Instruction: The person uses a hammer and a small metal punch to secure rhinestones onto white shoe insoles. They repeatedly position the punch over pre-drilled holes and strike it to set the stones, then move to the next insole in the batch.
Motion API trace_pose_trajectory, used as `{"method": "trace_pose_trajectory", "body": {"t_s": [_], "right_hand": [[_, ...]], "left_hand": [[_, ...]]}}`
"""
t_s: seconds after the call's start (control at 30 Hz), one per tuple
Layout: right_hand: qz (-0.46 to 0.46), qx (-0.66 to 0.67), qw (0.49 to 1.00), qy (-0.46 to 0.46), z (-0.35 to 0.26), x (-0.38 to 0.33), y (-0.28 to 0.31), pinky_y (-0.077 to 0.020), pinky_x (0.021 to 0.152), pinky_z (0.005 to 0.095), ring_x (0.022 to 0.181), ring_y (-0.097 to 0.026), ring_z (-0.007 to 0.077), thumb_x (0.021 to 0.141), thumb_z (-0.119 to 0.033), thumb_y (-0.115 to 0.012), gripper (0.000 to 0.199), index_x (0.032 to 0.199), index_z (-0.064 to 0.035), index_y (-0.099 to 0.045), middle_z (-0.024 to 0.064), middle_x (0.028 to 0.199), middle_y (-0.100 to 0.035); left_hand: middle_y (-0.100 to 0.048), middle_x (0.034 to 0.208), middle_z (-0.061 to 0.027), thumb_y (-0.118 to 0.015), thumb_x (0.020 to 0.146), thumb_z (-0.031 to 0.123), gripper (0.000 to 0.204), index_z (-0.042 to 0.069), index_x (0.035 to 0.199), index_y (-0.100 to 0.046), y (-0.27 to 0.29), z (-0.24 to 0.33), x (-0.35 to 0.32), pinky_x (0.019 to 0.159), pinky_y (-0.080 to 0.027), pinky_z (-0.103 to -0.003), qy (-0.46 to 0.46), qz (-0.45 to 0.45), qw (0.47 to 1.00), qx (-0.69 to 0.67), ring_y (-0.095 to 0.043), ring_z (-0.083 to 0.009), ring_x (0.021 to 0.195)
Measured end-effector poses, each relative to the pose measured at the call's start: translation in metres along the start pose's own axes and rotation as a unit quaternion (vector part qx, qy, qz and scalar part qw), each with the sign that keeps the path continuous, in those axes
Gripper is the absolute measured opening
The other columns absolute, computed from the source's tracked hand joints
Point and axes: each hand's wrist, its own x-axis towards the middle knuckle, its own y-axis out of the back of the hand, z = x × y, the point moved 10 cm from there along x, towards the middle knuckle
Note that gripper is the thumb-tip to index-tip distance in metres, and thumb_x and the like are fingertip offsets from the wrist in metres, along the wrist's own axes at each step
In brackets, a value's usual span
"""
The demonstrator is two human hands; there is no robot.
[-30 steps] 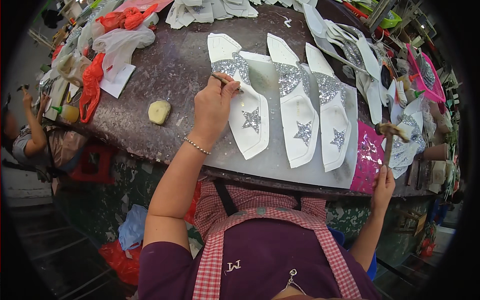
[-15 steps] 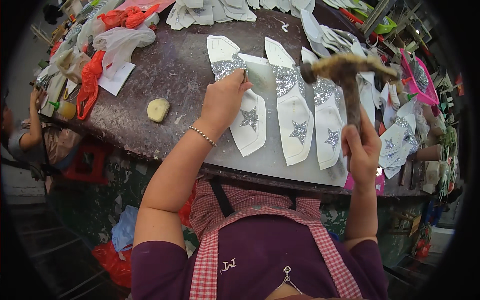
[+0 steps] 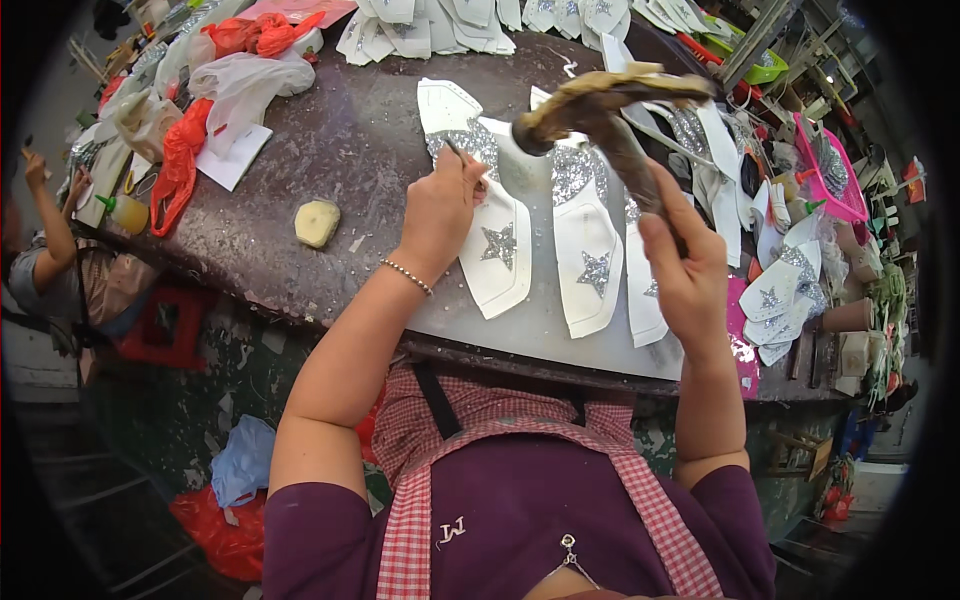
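My left hand [image 3: 438,220] is closed around a slim dark metal punch [image 3: 453,147], held over the leftmost white shoe-upper piece [image 3: 495,275] with silver glitter and a star. My fingers cover the punch's lower end. In my right hand [image 3: 688,285] the wooden handle of a hammer [image 3: 610,120] is gripped. Its head is raised to the right of the punch, apart from it. Beneath it lie a second glitter-star piece [image 3: 587,255] and a third piece [image 3: 645,300], partly hidden by the hammer and hand. All three rest on a pale board [image 3: 600,355].
A yellowish block [image 3: 317,223] sits on the dark table [image 3: 350,130]. Plastic bags [image 3: 250,80] and a yellow bottle [image 3: 130,213] are at the left. Stacked white pieces [image 3: 425,28] line the back. A pink basket [image 3: 835,170] stands right; another person [image 3: 55,250] is far left.
My right hand has moved left and slightly up, carrying the hammer toward my left hand. My left hand has shifted slightly down and left, and the punch shows more plainly.
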Motion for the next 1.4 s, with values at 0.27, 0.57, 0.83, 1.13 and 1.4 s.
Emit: {"method": "trace_pose_trajectory", "body": {"t_s": [0.27, 0.57, 0.83, 1.13, 1.4], "right_hand": [[0.0, 0.114, 0.986, -0.119, 0.055, -0.038, 0.009, -0.0368, 0.061, 0.0194, 0.069, -0.045, 0.0036, 0.098, -0.012, -0.061, 0.045, 0.142, -0.003, -0.052, -0.0028, 0.083, -0.058], [0.054, 0.216, 0.975, -0.001, 0.021, -0.015, 0.012, -0.0337, 0.05, 0.0169, 0.057, -0.043, 0.0022, 0.102, -0.016, -0.055, 0.045, 0.144, -0.0012, -0.047, -0.0001, 0.074, -0.055], [-0.038, -0.113, 0.993, 0.019, -0.012, 0.003, -0.001, -0.0498, 0.07, 0.03, 0.07, -0.061, 0.0144, 0.091, -0.008, -0.065, 0.04, 0.131, -0.0043, -0.061, 0.0156, 0.09, -0.071], [0.016, 0.062, 0.99, -0.126, 0.062, -0.045, 0.028, -0.039, 0.064, 0.0196, 0.073, -0.048, 0.004, 0.097, -0.013, -0.064, 0.044, 0.139, -0.0038, -0.056, -0.0023, 0.087, -0.061], [0.008, 0.102, 0.988, -0.116, 0.055, -0.033, 0.016, -0.0378, 0.061, 0.0191, 0.068, -0.046, 0.0042, 0.098, -0.015, -0.063, 0.046, 0.141, -0.0024, -0.053, -0.0028, 0.082, -0.057]], "left_hand": [[-0.072, 0.081, -0.0111, -0.063, 0.097, 0.018, 0.021, -0.002, 0.092, -0.064, -0.004, -0.003, -0.005, 0.066, -0.056, -0.03, 0.003, -0.026, 1.0, 0.013, -0.072, -0.0174, 0.073], [-0.07, 0.078, -0.0135, -0.067, 0.094, 0.019, 0.019, 0.0, 0.091, -0.064, -0.009, 0.01, -0.006, 0.065, -0.054, -0.033, -0.068, -0.042, 0.996, 0.049, -0.071, -0.0236, 0.07], [-0.069, 0.078, -0.0139, -0.064, 0.096, 0.017, 0.016, 0.002, 0.091, -0.06, -0.014, 0.022, -0.004, 0.063, -0.054, -0.035, -0.082, -0.051, 0.989, 0.113, -0.071, -0.0264, 0.071], [-0.071, 0.078, -0.0126, -0.063, 0.096, 0.018, 0.019, -0.001, 0.091, -0.063, -0.013, 0.013, -0.01, 0.065, -0.055, -0.031, -0.06, -0.044, 0.997, 0.035, -0.072, -0.0201, 0.072], [-0.072, 0.079, -0.0122, -0.065, 0.095, 0.018, 0.018, 0.001, 0.092, -0.065, -0.014, 0.011, -0.009, 0.065, -0.055, -0.032, -0.046, -0.055, 0.996, 0.055, -0.072, -0.0219, 0.073]]}}
